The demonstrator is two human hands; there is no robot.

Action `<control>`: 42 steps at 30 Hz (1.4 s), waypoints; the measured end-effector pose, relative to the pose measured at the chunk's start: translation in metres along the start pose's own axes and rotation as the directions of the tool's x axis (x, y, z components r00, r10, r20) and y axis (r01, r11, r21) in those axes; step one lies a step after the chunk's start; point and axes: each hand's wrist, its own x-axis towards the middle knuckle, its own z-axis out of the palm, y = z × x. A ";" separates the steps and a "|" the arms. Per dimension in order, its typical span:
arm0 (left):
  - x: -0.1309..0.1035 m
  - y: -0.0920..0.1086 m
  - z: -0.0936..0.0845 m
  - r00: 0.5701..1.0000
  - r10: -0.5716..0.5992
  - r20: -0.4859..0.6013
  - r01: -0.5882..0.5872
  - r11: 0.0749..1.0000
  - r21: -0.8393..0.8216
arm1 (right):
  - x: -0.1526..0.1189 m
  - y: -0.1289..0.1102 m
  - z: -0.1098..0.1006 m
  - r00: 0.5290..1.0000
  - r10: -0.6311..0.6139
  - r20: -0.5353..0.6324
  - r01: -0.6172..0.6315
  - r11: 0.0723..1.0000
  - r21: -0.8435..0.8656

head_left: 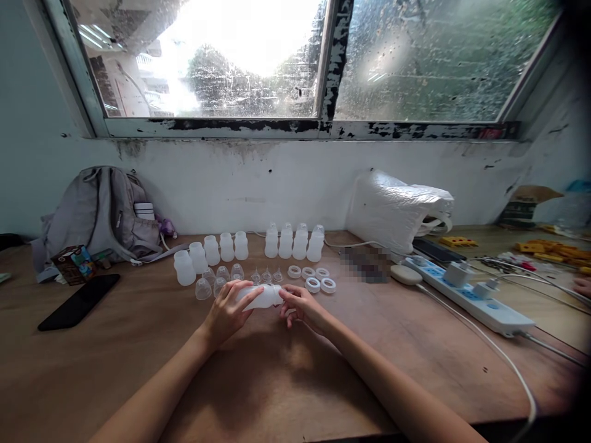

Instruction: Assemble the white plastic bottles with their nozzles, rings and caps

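A frosted white baby bottle point(264, 298) lies sideways in the air above the table's middle. My left hand point(226, 312) is wrapped around its body. With thumb and forefinger, my right hand point(302, 304) grips the white collar ring point(277, 294) at its neck end; the other fingers are curled below. Just beyond are clear dome caps point(203, 289), three clear teats point(266, 275) and several loose white collar rings point(328, 285). Open bottles point(184, 268) stand upright in a row at the back left. Capped bottles point(300, 242) stand to their right.
A phone point(79, 301), a small box point(74, 264) and a grey backpack point(104, 209) are on the left. To the right lie a power strip point(471, 298) with cables, a white bag point(392, 209) and yellow parts point(547, 252). Another person's hand point(582, 287) shows at the right edge.
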 end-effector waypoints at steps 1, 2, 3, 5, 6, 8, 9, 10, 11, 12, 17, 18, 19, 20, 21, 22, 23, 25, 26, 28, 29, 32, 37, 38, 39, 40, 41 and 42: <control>0.000 -0.001 0.000 1.000 -0.004 0.006 0.004 1.000 -0.023 | 0.000 0.000 -0.001 1.000 0.005 0.007 -0.005 1.000 0.006; 0.000 -0.001 0.000 1.000 -0.008 0.019 0.009 0.999 -0.053 | 0.000 -0.001 -0.001 1.000 0.003 0.013 -0.003 1.000 0.007; 0.001 -0.002 -0.001 0.999 -0.019 0.035 0.023 0.995 -0.093 | 0.000 -0.001 -0.002 1.000 -0.007 0.015 0.007 1.000 0.004; 0.001 -0.002 -0.002 0.992 -0.088 0.093 0.105 0.974 -0.201 | 0.000 -0.001 -0.002 0.999 -0.052 0.010 0.052 0.998 -0.018; 0.001 -0.002 -0.003 0.981 -0.138 0.135 0.170 0.950 -0.260 | 0.001 -0.001 -0.003 0.996 -0.083 0.013 0.084 0.996 -0.037; 0.002 -0.002 -0.006 0.941 -0.234 0.244 0.314 0.873 -0.374 | 0.002 -0.001 -0.003 0.988 -0.150 0.037 0.152 0.985 -0.084; 0.003 -0.002 -0.007 0.914 -0.261 0.310 0.379 0.824 -0.421 | 0.002 -0.002 -0.004 0.983 -0.177 0.053 0.182 0.977 -0.108; 0.003 -0.002 -0.008 0.888 -0.270 0.373 0.429 0.778 -0.459 | 0.002 -0.002 -0.005 0.979 -0.194 0.068 0.202 0.970 -0.133; 0.004 -0.002 -0.008 0.869 -0.270 0.415 0.462 0.743 -0.484 | 0.003 -0.001 -0.006 0.978 -0.195 0.072 0.205 0.965 -0.163; 0.004 -0.002 -0.008 0.860 -0.264 0.436 0.474 0.728 -0.495 | 0.003 -0.001 -0.007 0.983 -0.173 0.064 0.183 0.962 -0.203; 0.001 -0.003 0.001 0.953 -0.168 0.251 0.252 0.899 -0.359 | 0.004 0.002 -0.011 0.994 0.083 -0.065 -0.101 0.918 -0.384; 0.000 -0.004 0.003 0.968 -0.130 0.215 0.196 0.926 -0.322 | 0.004 0.002 -0.011 0.995 0.082 -0.064 -0.100 0.922 -0.375; -0.001 -0.005 0.005 0.978 -0.096 0.185 0.148 0.944 -0.294 | 0.003 0.001 -0.011 0.997 0.060 -0.051 -0.075 0.933 -0.353; -0.002 -0.006 0.006 0.984 -0.065 0.165 0.109 0.956 -0.272 | 0.003 0.000 -0.011 0.999 0.029 -0.030 -0.037 0.945 -0.326; -0.003 -0.008 0.007 0.988 -0.039 0.152 0.078 0.964 -0.254 | 0.002 -0.002 -0.010 1.000 -0.002 -0.009 -0.001 0.953 -0.303; -0.003 -0.009 0.007 0.990 -0.015 0.142 0.049 0.971 -0.234 | 0.002 -0.003 -0.009 1.000 -0.020 0.008 0.022 0.958 -0.285; -0.003 -0.009 0.007 0.991 0.012 0.133 0.017 0.978 -0.209 | 0.001 -0.004 -0.008 1.000 -0.023 0.016 0.026 0.962 -0.272; -0.003 -0.010 0.006 0.990 0.074 0.117 -0.057 0.988 -0.142 | 0.000 -0.005 -0.006 1.000 0.014 0.014 -0.010 0.972 -0.234; -0.003 -0.009 0.005 0.989 0.104 0.108 -0.093 0.990 -0.102 | 0.000 -0.006 -0.006 0.999 0.049 0.015 -0.045 0.978 -0.205; -0.003 -0.006 0.003 0.983 0.159 0.090 -0.158 0.987 -0.026 | -0.001 -0.006 -0.005 0.991 0.130 0.020 -0.126 0.983 -0.137; -0.003 -0.005 0.002 0.980 0.186 0.078 -0.186 0.982 0.003 | -0.002 -0.007 -0.005 0.986 0.167 0.025 -0.164 0.981 -0.106; -0.004 -0.001 0.000 0.967 0.251 0.044 -0.253 0.966 0.052 | -0.003 -0.007 -0.007 0.966 0.255 0.048 -0.252 0.966 -0.050; -0.003 0.002 0.001 0.968 0.250 0.030 -0.251 0.968 0.029 | -0.002 -0.007 -0.012 0.943 0.311 0.116 -0.305 0.950 -0.073; -0.003 0.002 0.002 0.978 0.206 0.040 -0.206 0.979 -0.005 | -0.002 -0.007 -0.012 0.949 0.296 0.108 -0.289 0.954 -0.073; -0.002 0.003 0.003 0.990 0.135 0.051 -0.132 0.990 -0.053 | -0.001 -0.007 -0.012 0.958 0.270 0.095 -0.265 0.962 -0.065; 0.000 0.004 0.004 0.997 0.037 0.069 -0.029 0.993 -0.115 | -0.001 -0.007 -0.012 0.969 0.232 0.081 -0.229 0.972 -0.047; 0.002 0.005 0.004 0.992 -0.078 0.095 0.095 0.978 -0.188 | -0.001 -0.007 -0.012 0.981 0.184 0.068 -0.183 0.983 -0.025; 0.004 0.008 0.004 0.970 -0.200 0.136 0.230 0.936 -0.268 | 0.000 -0.008 -0.012 0.989 0.134 0.061 -0.134 0.991 -0.004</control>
